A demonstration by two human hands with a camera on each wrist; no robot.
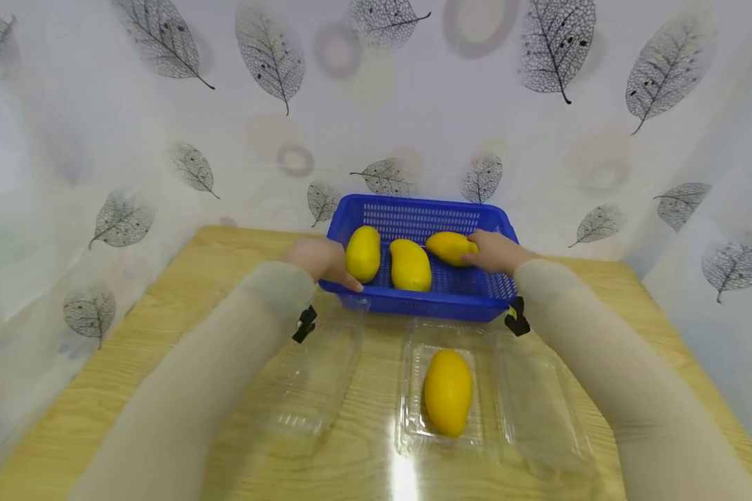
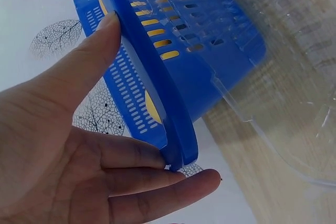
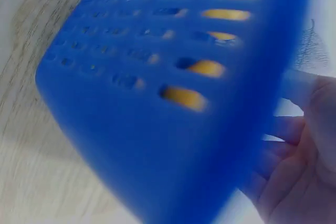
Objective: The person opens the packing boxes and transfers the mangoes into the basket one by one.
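Observation:
A blue plastic basket (image 1: 376,300) stands at the back of the table with three yellow mangoes in it: a left mango (image 1: 363,255), a middle mango (image 1: 410,266) and a right mango (image 1: 448,248). My left hand (image 1: 321,260) holds the basket's front left corner; in the left wrist view, the thumb (image 2: 107,30) lies on the rim and the fingers touch the corner. Inside the basket, my right hand (image 1: 496,250) grips the right mango's end between thumb and fingers. From the right wrist, the blurred basket wall (image 3: 121,108) hides those fingertips.
In front of the basket, an opened clear plastic clamshell box (image 1: 407,410) holds another mango (image 1: 448,393). A second clear plastic container (image 1: 313,383) lies to its left, partly behind my left forearm. A leaf-patterned curtain (image 1: 413,90) hangs behind the wooden table (image 1: 363,452).

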